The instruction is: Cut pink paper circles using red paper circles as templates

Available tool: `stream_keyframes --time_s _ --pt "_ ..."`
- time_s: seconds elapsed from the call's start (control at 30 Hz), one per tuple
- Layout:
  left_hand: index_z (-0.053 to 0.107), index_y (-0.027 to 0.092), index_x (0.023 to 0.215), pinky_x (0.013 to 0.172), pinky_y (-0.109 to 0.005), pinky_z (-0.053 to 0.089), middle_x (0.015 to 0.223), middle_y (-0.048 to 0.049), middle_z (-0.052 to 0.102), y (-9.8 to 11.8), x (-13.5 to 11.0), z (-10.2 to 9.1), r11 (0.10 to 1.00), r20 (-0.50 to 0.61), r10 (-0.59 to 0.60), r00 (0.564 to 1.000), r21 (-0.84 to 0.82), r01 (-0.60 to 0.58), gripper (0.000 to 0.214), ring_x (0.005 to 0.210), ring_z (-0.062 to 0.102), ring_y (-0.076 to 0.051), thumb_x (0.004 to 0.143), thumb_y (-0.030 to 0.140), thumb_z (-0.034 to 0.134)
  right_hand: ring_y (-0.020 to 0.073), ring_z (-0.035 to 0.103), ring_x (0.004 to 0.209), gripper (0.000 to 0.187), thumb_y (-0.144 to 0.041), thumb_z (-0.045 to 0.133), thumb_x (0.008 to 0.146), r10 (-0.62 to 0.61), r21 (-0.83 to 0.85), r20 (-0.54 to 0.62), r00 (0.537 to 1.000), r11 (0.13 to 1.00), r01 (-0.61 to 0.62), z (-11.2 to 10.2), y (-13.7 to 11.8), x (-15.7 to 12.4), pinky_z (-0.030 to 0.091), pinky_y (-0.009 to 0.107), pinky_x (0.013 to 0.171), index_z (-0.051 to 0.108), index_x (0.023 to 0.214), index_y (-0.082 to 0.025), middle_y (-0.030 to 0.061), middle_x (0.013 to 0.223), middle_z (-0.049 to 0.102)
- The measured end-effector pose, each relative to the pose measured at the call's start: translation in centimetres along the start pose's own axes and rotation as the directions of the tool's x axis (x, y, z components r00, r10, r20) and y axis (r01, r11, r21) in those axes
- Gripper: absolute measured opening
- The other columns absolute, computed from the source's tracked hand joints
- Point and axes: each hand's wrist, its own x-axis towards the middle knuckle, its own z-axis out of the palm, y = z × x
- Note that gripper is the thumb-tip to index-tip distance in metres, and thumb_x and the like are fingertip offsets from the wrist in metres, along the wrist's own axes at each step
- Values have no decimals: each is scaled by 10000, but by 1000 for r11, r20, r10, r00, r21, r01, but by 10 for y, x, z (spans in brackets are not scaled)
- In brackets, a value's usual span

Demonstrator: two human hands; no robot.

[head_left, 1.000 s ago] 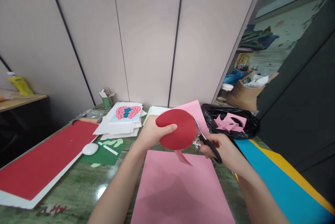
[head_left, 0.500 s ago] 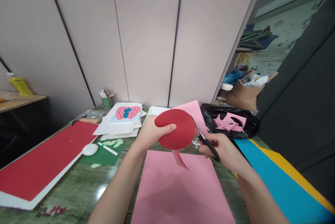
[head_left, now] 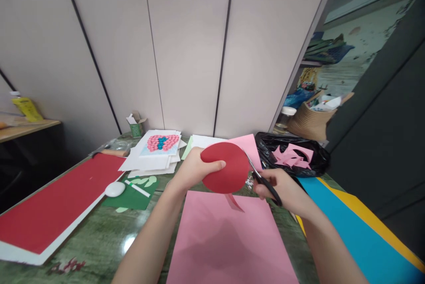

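My left hand [head_left: 192, 170] pinches a red paper disc [head_left: 226, 167] by its left edge and holds it up over the table. My right hand [head_left: 282, 186] grips black-handled scissors [head_left: 262, 178] whose blades meet the disc's right edge. A thin trimmed strip [head_left: 234, 202] curls down from the disc's lower edge. Under both hands lies a large pink sheet [head_left: 226, 239].
A long red sheet on white board [head_left: 49, 209] lies at the left, with a white oval object [head_left: 114, 189] and green paper with a white stick [head_left: 136, 189] beside it. White sheets carry a pink heart picture [head_left: 162, 142]. A black bag of pink scraps [head_left: 292, 153] sits right; blue and yellow sheets [head_left: 358, 239] lie beneath.
The disc has shifted slightly right and down in my left hand. The hanging strip has swung a little under the disc. The scissors stay at its right edge.
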Motion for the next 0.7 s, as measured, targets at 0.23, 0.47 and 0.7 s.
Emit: stream_keyframes --time_s 0.23,0.47,0.7 --pt "584 146 599 485 -219 391 598 -17 591 1 -1 -3 1000 2 -6 1000 15 6 190 565 543 -145 632 326 635 84 347 480 223 -239 544 704 -33 -8 -6 999 999 33 3 4 2 230 224 453 470 510 -158 -39 490 433" --pt "609 144 642 493 -217 395 623 -23 603 -1 -3 -6 1000 31 -4 1000 10 4 171 590 551 -149 648 312 639 89 351 487 196 -197 533 703 -23 -34 2 1000 999 23 2 5 1 229 226 454 466 523 -159 -42 490 444" --pt "619 135 644 497 -215 399 620 -27 612 -2 -2 -8 1000 51 1 999 -13 -1 165 583 554 -146 646 299 642 84 304 489 244 -231 560 711 -8 -59 35 999 998 10 0 2 -1 210 234 455 440 511 -160 -46 493 385"
